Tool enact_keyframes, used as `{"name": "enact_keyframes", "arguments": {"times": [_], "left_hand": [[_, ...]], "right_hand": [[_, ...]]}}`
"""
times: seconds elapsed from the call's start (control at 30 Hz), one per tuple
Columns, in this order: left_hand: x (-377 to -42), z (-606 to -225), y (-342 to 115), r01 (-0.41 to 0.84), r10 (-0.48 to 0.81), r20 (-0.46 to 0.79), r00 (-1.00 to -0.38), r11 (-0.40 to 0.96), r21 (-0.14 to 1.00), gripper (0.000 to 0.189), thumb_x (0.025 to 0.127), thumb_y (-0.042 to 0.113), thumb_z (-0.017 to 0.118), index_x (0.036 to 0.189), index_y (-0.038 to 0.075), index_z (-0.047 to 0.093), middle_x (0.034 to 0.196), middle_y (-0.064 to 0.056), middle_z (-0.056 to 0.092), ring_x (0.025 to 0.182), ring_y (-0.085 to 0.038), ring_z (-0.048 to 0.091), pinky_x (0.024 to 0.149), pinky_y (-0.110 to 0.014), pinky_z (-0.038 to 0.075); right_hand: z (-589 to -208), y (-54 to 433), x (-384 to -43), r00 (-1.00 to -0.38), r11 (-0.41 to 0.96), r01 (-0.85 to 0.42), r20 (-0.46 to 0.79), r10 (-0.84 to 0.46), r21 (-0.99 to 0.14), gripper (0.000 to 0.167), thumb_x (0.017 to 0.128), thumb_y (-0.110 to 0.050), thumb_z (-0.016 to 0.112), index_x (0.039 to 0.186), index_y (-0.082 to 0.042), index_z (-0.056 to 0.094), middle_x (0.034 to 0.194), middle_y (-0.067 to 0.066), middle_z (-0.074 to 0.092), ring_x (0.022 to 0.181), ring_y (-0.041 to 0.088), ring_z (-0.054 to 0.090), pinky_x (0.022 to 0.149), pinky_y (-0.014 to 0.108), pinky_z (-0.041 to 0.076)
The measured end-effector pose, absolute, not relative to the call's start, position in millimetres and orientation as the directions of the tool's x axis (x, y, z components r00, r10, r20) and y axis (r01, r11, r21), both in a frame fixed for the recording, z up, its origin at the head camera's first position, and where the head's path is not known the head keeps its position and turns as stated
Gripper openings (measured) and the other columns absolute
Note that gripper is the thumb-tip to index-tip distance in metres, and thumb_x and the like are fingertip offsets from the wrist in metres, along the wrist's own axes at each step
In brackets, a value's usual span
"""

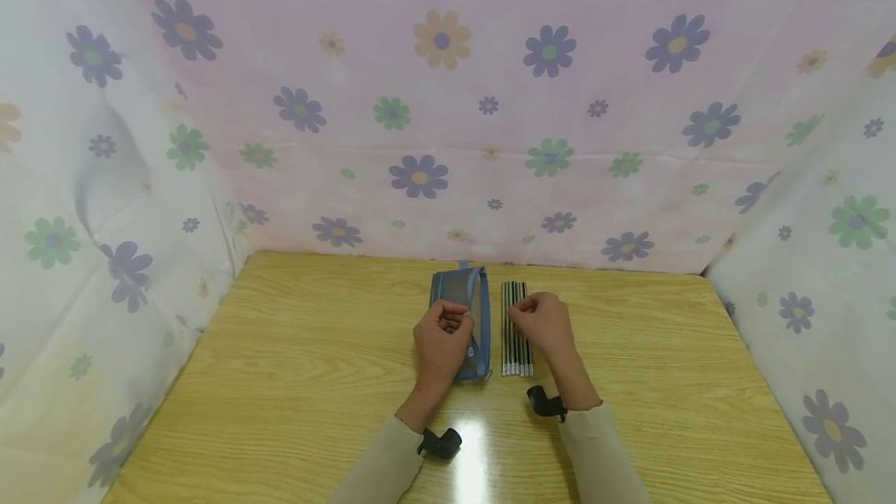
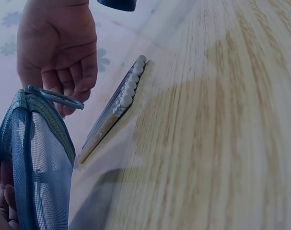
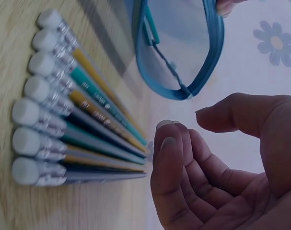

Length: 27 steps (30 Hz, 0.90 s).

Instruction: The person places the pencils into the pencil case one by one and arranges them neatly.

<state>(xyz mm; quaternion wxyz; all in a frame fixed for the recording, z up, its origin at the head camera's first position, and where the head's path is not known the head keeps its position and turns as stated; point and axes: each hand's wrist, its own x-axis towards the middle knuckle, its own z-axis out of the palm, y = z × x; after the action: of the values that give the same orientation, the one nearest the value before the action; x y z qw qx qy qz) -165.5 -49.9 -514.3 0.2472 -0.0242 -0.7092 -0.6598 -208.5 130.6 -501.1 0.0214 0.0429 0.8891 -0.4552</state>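
Gripping pouch (image 1: 455, 286) at its rim with left hand (image 1: 444, 344), pinched between thumb and fingers. Blue, mesh-sided, gaping at the mouth toward pencils (image 1: 516, 348). Holding nothing with right hand (image 1: 542, 325): loosely curled, with gap between thumb and fingertips, hanging near pencils, overlapping them in head view. Counting seven pencils, laid side by side just right of pouch, with white erasers (image 3: 37, 88) at the near end. Coloured gold, green, silver and dark. Resting on wood-grain table (image 1: 315, 379). Wearing beige sleeves (image 1: 385, 461) and black wrist cameras (image 1: 441, 443) on both arms. Backed and flanked by floral cloth (image 1: 448, 123), pink behind, whiter at the sides.
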Motion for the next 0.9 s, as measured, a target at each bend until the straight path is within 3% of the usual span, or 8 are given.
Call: {"name": "enact_keyframes", "arguments": {"times": [0.37, 0.9], "left_hand": [[-165, -516, -50, 0.374, -0.284, 0.402, -0.871, 0.147, 0.916, 0.008, 0.088, -0.013, 0.072, 0.094, -0.009, 0.072, 0.079, -0.02, 0.071, 0.065, -0.036, 0.068, 0.059, -0.023, 0.054], [-165, -513, -51, 0.375, -0.287, 0.397, -0.871, 0.133, 0.918, 0.007, 0.087, -0.015, 0.071, 0.092, -0.012, 0.071, 0.077, -0.023, 0.07, 0.064, -0.041, 0.067, 0.057, -0.015, 0.049]], "right_hand": [[-506, 141, -209, -0.995, 0.661, 0.096, -0.052, 0.087, -0.744, 0.017, 0.093, -0.015, 0.073, 0.09, 0.001, 0.079, 0.083, 0.012, 0.075, 0.07, 0.023, 0.067, 0.06, 0.035, 0.054], [-518, 149, -213, -0.995, 0.73, 0.088, -0.027, 0.094, -0.678, 0.02, 0.092, -0.019, 0.077, 0.085, -0.001, 0.079, 0.082, 0.012, 0.075, 0.067, 0.023, 0.067, 0.061, 0.04, 0.056]]}}
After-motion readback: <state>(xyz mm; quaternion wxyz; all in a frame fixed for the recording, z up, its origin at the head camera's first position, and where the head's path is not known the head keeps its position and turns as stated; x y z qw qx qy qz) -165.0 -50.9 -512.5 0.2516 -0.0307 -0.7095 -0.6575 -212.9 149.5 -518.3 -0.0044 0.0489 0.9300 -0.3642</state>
